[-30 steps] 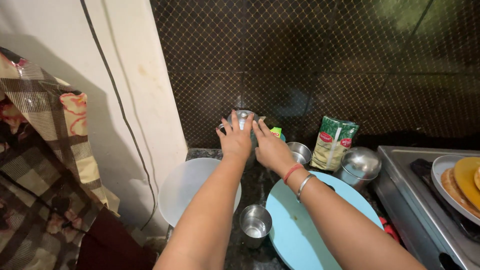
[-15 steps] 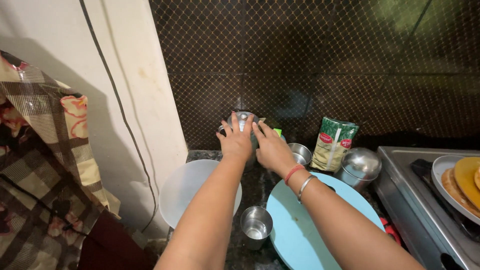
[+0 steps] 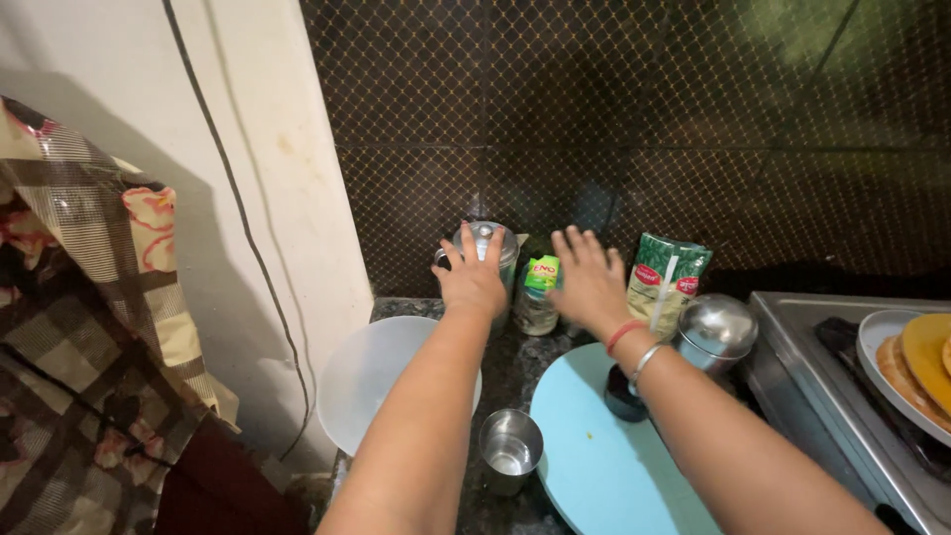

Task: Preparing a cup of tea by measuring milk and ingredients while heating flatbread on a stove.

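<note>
While your left hand (image 3: 474, 279) clasps the steel canister (image 3: 482, 250) at the table's back wall, your right hand (image 3: 586, 280) hovers spread, empty, right of it over a small bottle (image 3: 536, 294). Nearer you stands a steel cup (image 3: 510, 451).

I am reaching both arms forward, away from my body, forearms bare and nearly parallel. My left hand (image 3: 474, 277) is lying palm down with the fingers spread and slightly curled, the wrist straight. My right hand (image 3: 588, 280) is hovering beside it, a little apart, palm down, fingers stretched out and fanned open, closing on nothing. I am wearing a red thread and a thin metal bangle on my right wrist, and my right forearm is angling in from the lower right.
</note>
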